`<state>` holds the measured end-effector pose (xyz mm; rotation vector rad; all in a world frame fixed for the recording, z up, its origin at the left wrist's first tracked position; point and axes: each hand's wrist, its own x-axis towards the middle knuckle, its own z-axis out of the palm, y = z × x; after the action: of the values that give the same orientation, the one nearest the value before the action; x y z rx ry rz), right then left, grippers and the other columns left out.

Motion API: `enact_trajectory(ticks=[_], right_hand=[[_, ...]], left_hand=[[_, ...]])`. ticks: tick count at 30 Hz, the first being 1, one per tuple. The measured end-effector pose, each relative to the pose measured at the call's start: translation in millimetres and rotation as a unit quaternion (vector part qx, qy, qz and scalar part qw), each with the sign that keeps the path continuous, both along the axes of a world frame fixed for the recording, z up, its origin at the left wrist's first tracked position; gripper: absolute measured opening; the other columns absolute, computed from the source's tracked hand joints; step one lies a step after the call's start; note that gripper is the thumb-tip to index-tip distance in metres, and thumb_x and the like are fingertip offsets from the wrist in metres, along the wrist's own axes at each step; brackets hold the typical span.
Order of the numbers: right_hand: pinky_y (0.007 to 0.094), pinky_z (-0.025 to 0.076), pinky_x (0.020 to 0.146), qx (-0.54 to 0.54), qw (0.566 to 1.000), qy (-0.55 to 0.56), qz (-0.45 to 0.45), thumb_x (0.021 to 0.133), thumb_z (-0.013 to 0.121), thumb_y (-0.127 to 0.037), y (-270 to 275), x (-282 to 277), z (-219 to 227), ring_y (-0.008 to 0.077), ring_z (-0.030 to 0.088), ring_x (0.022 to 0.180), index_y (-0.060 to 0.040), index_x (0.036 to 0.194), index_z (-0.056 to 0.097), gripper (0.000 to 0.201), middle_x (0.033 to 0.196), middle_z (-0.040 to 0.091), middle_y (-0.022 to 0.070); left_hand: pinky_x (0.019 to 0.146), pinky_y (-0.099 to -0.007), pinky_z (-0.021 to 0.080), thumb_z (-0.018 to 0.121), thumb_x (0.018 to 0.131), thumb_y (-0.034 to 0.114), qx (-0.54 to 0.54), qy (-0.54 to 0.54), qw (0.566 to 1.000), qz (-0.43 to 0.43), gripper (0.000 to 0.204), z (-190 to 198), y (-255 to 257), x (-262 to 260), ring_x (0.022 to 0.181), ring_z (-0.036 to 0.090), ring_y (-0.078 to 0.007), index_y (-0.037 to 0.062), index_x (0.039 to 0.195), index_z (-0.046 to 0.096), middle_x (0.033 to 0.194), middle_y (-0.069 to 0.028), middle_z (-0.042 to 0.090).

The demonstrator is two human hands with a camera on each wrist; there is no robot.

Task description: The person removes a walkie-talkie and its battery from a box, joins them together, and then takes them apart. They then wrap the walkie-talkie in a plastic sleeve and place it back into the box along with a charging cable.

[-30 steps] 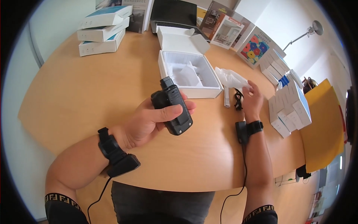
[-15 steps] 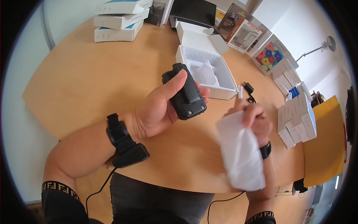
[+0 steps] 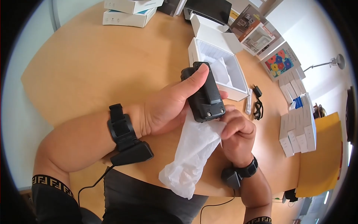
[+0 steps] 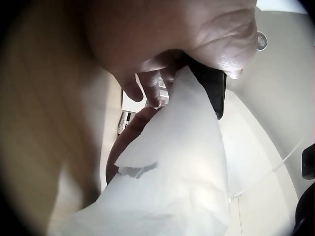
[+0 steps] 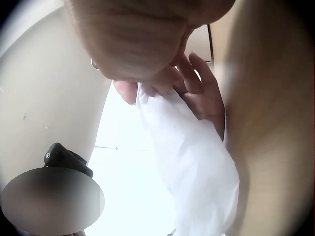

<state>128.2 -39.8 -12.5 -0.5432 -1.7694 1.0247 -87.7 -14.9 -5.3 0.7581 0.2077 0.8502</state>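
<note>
My left hand grips a black handheld device with a long clip-like strip, its thumb lying along the strip and two round metal spots facing me. Just below the device, my right hand pinches the upper edge of a white, translucent bag. The bag hangs limp over the table's front edge, its top end right behind the bottom of the device. In the left wrist view the bag covers much of the scene. Seen from the right wrist, the bag droops from curled fingertips.
An open white box with moulded inner packing stands beyond the hands. Beside it lie a black power adapter, a coiled cable and a slim pale item. White boxes are stacked left and right; a laptop sits behind.
My right hand has picked up the white bag from beside the box and brought it left, under the device. The left hand keeps its hold, its thumb shifted up the device.
</note>
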Motion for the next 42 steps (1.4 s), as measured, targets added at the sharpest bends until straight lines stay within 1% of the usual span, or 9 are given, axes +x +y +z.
enact_trajectory(ticks=[2, 6, 11, 16, 21, 31, 36, 39, 42], right_hand=[[0.0358, 0.045, 0.086, 0.076, 0.996, -0.043, -0.022, 0.068, 0.057, 0.025, -2, -4, 7, 0.0228, 0.052, 0.086, -0.01, 0.063, 0.066, 0.036, 0.078, 0.068, 0.0018], [0.0323, 0.042, 0.08, 0.132, 0.982, -0.134, 0.002, 0.055, 0.066, 0.017, -9, -2, 17, 0.0215, 0.05, 0.084, -0.0137, 0.068, 0.073, 0.034, 0.081, 0.072, -0.0026], [0.0325, 0.042, 0.08, 0.174, 0.971, -0.157, -0.045, 0.055, 0.065, 0.016, -11, -4, 20, 0.0212, 0.05, 0.084, -0.013, 0.07, 0.073, 0.034, 0.084, 0.072, -0.0016], [0.0343, 0.045, 0.081, 0.173, 0.969, -0.14, -0.103, 0.06, 0.059, 0.02, -8, -2, 14, 0.0217, 0.053, 0.08, -0.0095, 0.07, 0.069, 0.033, 0.085, 0.07, 0.001], [0.0331, 0.051, 0.083, 0.12, 0.98, -0.094, -0.132, 0.066, 0.049, 0.025, -8, -6, 8, 0.0221, 0.059, 0.084, -0.0027, 0.072, 0.064, 0.032, 0.087, 0.067, 0.0071], [0.03, 0.051, 0.09, -0.089, 0.984, 0.034, -0.148, 0.08, 0.05, 0.024, -18, -17, 7, 0.0174, 0.064, 0.102, 0.0003, 0.093, 0.06, 0.029, 0.106, 0.064, 0.0076], [0.0305, 0.051, 0.091, -0.261, 0.955, 0.138, -0.033, 0.097, 0.053, 0.0, -20, -12, 19, 0.0172, 0.061, 0.108, 0.0014, 0.108, 0.056, 0.012, 0.123, 0.062, 0.0117], [0.0324, 0.051, 0.092, -0.297, 0.936, 0.184, -0.034, 0.099, 0.053, -0.007, -21, -17, 20, 0.0183, 0.061, 0.107, -0.0003, 0.116, 0.053, 0.019, 0.125, 0.06, 0.0131], [0.0335, 0.049, 0.097, -0.281, 0.946, 0.158, -0.044, 0.094, 0.062, -0.004, -19, -19, 16, 0.0177, 0.059, 0.112, -0.0009, 0.123, 0.051, 0.03, 0.133, 0.055, 0.0136]], left_hand=[[0.108, -0.0434, 0.046, 0.044, 0.097, 0.066, -0.02, -0.011, 1.0, 0.022, 0.072, 0, -1, 2, 0.12, 0.06, -0.0263, 0.0034, 0.131, 0.05, 0.135, -0.0148, 0.058], [0.107, -0.0435, 0.047, 0.044, 0.097, 0.066, -0.018, 0.019, 0.997, 0.068, 0.072, 0, 1, 0, 0.119, 0.06, -0.0268, 0.0032, 0.132, 0.049, 0.135, -0.0145, 0.058], [0.104, -0.043, 0.049, 0.044, 0.098, 0.066, -0.031, -0.016, 0.999, 0.004, 0.071, -2, 2, 0, 0.119, 0.06, -0.0274, 0.0041, 0.132, 0.05, 0.136, -0.0152, 0.058], [0.105, -0.0428, 0.049, 0.043, 0.098, 0.066, -0.028, 0.005, 0.999, 0.026, 0.069, 0, 0, 1, 0.121, 0.059, -0.0267, 0.006, 0.13, 0.052, 0.137, -0.016, 0.058], [0.107, -0.0432, 0.047, 0.043, 0.097, 0.066, -0.01, 0.026, 0.999, 0.029, 0.067, 1, -1, 2, 0.124, 0.058, -0.0262, 0.0076, 0.129, 0.053, 0.137, -0.0164, 0.058], [0.113, -0.0416, 0.04, 0.05, 0.095, 0.065, 0.003, 0.035, 0.999, 0.026, 0.068, 1, -1, 1, 0.128, 0.054, -0.0243, 0.0071, 0.13, 0.053, 0.139, -0.0128, 0.056], [0.114, -0.0406, 0.039, 0.051, 0.095, 0.064, 0.004, 0.031, 0.999, 0.039, 0.067, 0, 0, 1, 0.128, 0.054, -0.0214, 0.0074, 0.13, 0.052, 0.137, -0.0111, 0.057], [0.113, -0.04, 0.039, 0.051, 0.096, 0.062, -0.001, 0.032, 0.998, 0.047, 0.064, -1, 1, 2, 0.127, 0.054, -0.0198, 0.0074, 0.13, 0.053, 0.135, -0.0096, 0.058], [0.113, -0.0391, 0.039, 0.053, 0.098, 0.059, 0.015, 0.035, 0.999, 0.035, 0.061, -2, 0, 1, 0.127, 0.054, -0.0197, 0.007, 0.13, 0.053, 0.134, -0.0089, 0.058]])
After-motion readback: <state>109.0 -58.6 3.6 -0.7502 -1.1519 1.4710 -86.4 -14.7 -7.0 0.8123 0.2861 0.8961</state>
